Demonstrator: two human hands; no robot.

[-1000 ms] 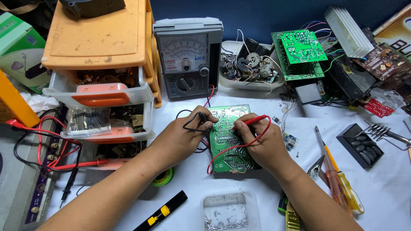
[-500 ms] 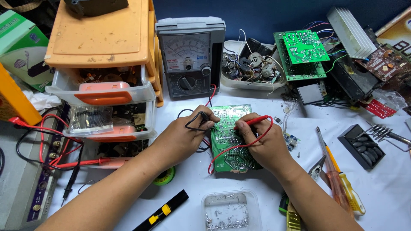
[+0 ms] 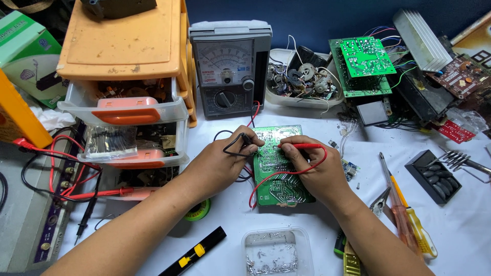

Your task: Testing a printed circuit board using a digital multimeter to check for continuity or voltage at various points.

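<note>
A green circuit board point(image 3: 273, 168) lies solder side up on the white table in front of me. My left hand point(image 3: 222, 161) pinches a black test probe point(image 3: 245, 139) and rests its tip on the board's upper left. My right hand point(image 3: 314, 171) holds a red test probe point(image 3: 302, 146), tip touching the board's upper middle. The red and black leads run back to the grey analog multimeter point(image 3: 228, 69) standing upright behind the board.
An orange-topped plastic drawer unit point(image 3: 128, 87) stands at left. A white tray of parts point(image 3: 302, 82), green boards point(image 3: 364, 61) and a heat sink fill the back right. Screwdrivers point(image 3: 404, 214) lie at right. A clear box point(image 3: 276, 250) and black tool point(image 3: 194, 253) sit near the front.
Both hands hold the probes on the board as before. The red probe tip has shifted slightly along the board's top area. The view has drifted a little.
</note>
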